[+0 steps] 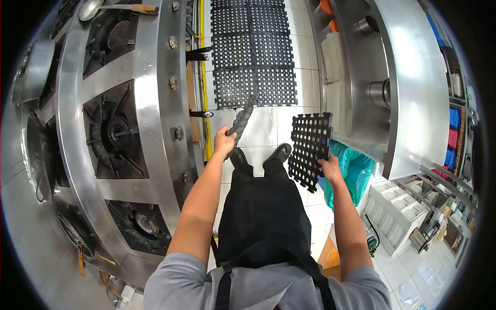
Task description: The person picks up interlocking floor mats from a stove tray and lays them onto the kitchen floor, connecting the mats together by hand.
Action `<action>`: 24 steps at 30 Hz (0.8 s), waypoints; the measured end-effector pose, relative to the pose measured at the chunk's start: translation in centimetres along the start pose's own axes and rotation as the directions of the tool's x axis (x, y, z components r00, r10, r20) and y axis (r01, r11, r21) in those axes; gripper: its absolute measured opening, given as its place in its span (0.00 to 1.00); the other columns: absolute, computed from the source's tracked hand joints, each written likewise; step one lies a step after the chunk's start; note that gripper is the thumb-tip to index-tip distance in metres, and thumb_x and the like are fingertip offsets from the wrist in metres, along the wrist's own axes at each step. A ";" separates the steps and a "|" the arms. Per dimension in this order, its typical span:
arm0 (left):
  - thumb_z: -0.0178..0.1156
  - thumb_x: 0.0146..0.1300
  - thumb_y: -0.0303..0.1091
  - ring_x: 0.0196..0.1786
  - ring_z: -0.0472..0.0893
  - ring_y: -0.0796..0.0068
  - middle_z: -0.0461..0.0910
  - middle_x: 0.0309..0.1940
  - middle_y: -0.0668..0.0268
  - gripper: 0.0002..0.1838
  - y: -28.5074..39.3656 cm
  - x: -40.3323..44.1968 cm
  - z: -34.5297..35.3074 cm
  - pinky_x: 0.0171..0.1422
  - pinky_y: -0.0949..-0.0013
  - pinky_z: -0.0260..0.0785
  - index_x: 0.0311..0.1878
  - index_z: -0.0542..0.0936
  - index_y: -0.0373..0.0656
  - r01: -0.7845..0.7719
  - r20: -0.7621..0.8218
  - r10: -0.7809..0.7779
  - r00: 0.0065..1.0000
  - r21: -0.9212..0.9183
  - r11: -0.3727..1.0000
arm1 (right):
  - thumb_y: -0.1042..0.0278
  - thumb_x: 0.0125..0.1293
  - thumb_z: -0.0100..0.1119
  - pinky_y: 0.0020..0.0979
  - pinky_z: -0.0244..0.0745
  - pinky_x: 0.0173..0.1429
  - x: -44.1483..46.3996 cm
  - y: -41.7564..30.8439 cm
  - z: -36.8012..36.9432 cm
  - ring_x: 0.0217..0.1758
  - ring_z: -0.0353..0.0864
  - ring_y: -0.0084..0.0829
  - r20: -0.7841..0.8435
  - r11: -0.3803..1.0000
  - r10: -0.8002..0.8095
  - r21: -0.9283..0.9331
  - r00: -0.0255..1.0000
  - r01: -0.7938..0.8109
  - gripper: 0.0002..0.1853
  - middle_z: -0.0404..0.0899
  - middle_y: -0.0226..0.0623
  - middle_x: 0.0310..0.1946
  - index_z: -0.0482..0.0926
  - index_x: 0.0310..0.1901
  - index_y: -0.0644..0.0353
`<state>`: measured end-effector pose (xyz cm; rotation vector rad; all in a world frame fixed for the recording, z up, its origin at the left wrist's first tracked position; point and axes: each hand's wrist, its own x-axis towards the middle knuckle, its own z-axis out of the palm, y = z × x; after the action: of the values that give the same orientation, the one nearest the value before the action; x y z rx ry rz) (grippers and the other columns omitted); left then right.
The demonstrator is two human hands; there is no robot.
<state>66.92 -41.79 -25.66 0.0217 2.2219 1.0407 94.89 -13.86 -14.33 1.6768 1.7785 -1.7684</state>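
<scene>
My left hand (224, 140) is closed on the edge of a black rubber floor mat tile (243, 120), which I see nearly edge-on. In my right hand (330, 166) is a second perforated mat tile (310, 150), gripped at its lower right edge and hanging tilted with its holes facing me. Both tiles are held above the white tiled floor (258, 126), one on each side of my shoes. Beyond them, joined black mat tiles (253, 51) with interlocking edges lie flat along the aisle.
A steel stove (147, 108) with several burners lines the left side, its black handles (200, 114) jutting toward the aisle. A ladle (119, 8) lies on top. At right stand a steel counter (413, 88), a green plastic bag (356, 173) and a white rack (395, 212).
</scene>
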 end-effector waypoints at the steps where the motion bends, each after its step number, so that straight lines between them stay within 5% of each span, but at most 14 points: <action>1: 0.66 0.57 0.32 0.30 0.76 0.63 0.78 0.26 0.56 0.11 -1.2 0.0 0.3 0.39 0.63 0.69 0.35 0.77 0.36 0.004 -0.034 -0.001 0.999 0.076 0.997 | 0.84 0.58 0.51 0.29 0.74 0.33 0.8 0.5 0.1 0.29 0.79 0.26 0.045 1.000 0.017 0.020 0.999 -0.018 0.14 0.81 0.35 0.33 0.77 0.46 0.67; 5: 0.65 0.61 0.35 0.31 0.77 0.62 0.79 0.28 0.56 0.13 -7.2 0.5 3.2 0.40 0.62 0.69 0.38 0.76 0.35 0.008 -0.241 -0.027 0.970 -0.078 0.997 | 0.84 0.58 0.52 0.32 0.75 0.30 6.4 3.4 0.6 0.29 0.81 0.29 0.121 0.978 0.166 0.105 0.979 -0.179 0.13 0.82 0.37 0.33 0.77 0.46 0.66; 8: 0.63 0.62 0.36 0.33 0.78 0.64 0.79 0.29 0.55 0.13 -8.9 -0.7 5.7 0.42 0.63 0.70 0.37 0.76 0.34 -0.003 -0.391 -0.043 0.919 -0.118 0.993 | 0.82 0.59 0.51 0.38 0.80 0.26 12.6 5.9 1.3 0.32 0.85 0.35 0.186 0.948 0.245 0.160 0.952 -0.275 0.20 0.82 0.42 0.37 0.74 0.55 0.63; 12: 0.61 0.65 0.34 0.37 0.78 0.67 0.80 0.34 0.57 0.12 -13.7 -2.4 11.2 0.45 0.66 0.69 0.40 0.75 0.34 0.035 -0.512 -0.157 0.844 -0.241 0.970 | 0.82 0.59 0.51 0.41 0.81 0.26 21.3 10.8 3.4 0.35 0.85 0.38 0.226 0.934 0.205 0.247 0.952 -0.260 0.24 0.80 0.43 0.42 0.70 0.60 0.61; 20: 0.55 0.70 0.32 0.41 0.77 0.73 0.79 0.41 0.61 0.09 -20.8 -4.5 21.0 0.50 0.70 0.68 0.44 0.72 0.35 0.113 -0.466 -0.409 0.785 -0.541 0.833 | 0.83 0.61 0.51 0.41 0.84 0.30 32.0 19.4 7.2 0.35 0.84 0.37 0.299 0.904 0.183 0.324 0.937 -0.280 0.24 0.80 0.44 0.47 0.68 0.61 0.60; 24: 0.54 0.71 0.31 0.41 0.77 0.78 0.80 0.39 0.63 0.08 -22.0 -3.8 22.4 0.50 0.73 0.69 0.42 0.72 0.36 0.182 -0.389 -0.423 0.819 -0.523 0.833 | 0.77 0.65 0.55 0.37 0.83 0.28 34.9 22.3 8.4 0.32 0.83 0.31 0.311 0.900 0.215 0.304 0.926 -0.311 0.19 0.82 0.39 0.43 0.69 0.57 0.59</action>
<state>88.50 -42.75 -48.78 -0.8928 2.2206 1.4797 93.07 -6.71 -55.94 1.5963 1.1105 -2.1469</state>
